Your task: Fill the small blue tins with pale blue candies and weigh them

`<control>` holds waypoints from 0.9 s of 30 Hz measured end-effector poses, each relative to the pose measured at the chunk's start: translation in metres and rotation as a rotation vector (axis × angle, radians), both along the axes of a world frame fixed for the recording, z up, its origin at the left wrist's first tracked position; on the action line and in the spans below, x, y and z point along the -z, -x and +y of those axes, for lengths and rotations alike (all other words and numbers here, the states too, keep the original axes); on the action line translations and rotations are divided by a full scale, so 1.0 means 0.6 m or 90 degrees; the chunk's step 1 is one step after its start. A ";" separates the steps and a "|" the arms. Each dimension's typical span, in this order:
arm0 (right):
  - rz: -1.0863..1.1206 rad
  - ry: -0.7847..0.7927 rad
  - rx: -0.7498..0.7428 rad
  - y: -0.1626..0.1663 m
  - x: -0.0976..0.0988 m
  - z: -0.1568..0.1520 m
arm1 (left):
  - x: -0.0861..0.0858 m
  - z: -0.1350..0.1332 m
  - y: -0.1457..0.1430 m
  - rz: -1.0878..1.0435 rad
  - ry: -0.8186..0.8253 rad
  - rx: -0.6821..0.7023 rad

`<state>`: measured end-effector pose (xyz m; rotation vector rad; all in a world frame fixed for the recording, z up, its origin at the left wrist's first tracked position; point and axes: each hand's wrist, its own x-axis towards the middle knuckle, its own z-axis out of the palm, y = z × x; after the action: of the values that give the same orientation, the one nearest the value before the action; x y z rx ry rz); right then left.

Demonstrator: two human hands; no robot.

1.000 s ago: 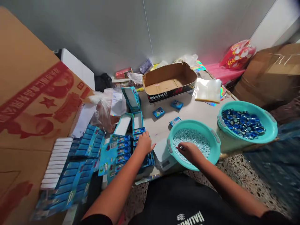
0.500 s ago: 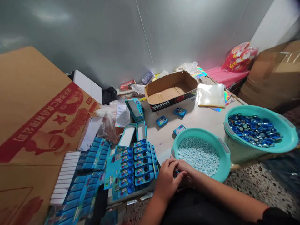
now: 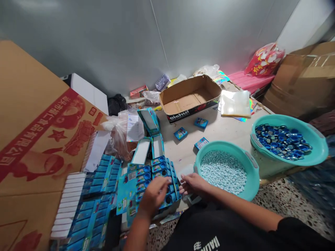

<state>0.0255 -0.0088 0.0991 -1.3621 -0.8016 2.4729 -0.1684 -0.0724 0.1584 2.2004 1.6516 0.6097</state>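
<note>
My left hand is over the rows of small blue boxes with round cut-outs, at the near edge of the table. Its fingers are curled together and hide whatever may be in them. Some cut-outs hold a dark round piece; others show blue. My right hand is just right of the boxes, its fingers apart and nothing visible in them. Beside that wrist stands a turquoise basin of small pale-blue pellets. A second turquoise basin, further right, holds shiny blue and silver round pieces.
An open cardboard tray stands at the back, with small blue packs in front of it. Clear plastic sleeves lie to its right. A large carton and packed blue boxes take up the left side.
My hands were together by the pellet basin and are now apart. The left has moved left over the boxes; the right has shifted slightly left and its fingers have spread.
</note>
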 end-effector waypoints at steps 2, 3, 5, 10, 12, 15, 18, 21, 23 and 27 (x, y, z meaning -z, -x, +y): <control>-0.049 -0.045 -0.021 -0.020 -0.002 0.025 | 0.021 0.023 0.034 0.018 -0.009 -0.088; -0.071 -0.071 -0.028 -0.034 -0.006 0.038 | 0.031 0.036 0.047 0.029 -0.004 -0.105; -0.105 -0.123 -0.032 -0.065 -0.015 0.063 | 0.045 0.059 0.065 0.056 0.022 -0.097; -0.196 -0.280 -0.128 -0.134 -0.038 0.108 | 0.047 0.093 0.063 0.148 0.117 -0.052; -0.236 -0.329 -0.157 -0.143 -0.050 0.116 | 0.033 0.102 0.059 0.188 0.154 -0.053; -0.254 -0.377 -0.176 -0.126 -0.080 0.130 | -0.005 0.132 0.073 0.249 0.191 -0.088; -0.208 -0.416 -0.163 -0.094 -0.104 0.148 | -0.049 0.175 0.099 0.315 0.215 -0.152; -0.211 -0.397 -0.102 -0.086 -0.096 0.132 | -0.075 0.185 0.093 0.338 0.231 -0.224; -0.223 -0.374 -0.071 -0.086 -0.071 0.094 | -0.073 0.157 0.062 0.328 0.227 -0.235; -0.101 -0.258 -0.082 -0.045 -0.006 0.037 | -0.020 0.076 -0.006 0.268 0.167 -0.233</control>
<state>0.0523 0.0137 0.1027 -1.3977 -1.3766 2.1411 -0.1646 -0.0270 0.1705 1.9379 2.2276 -0.0047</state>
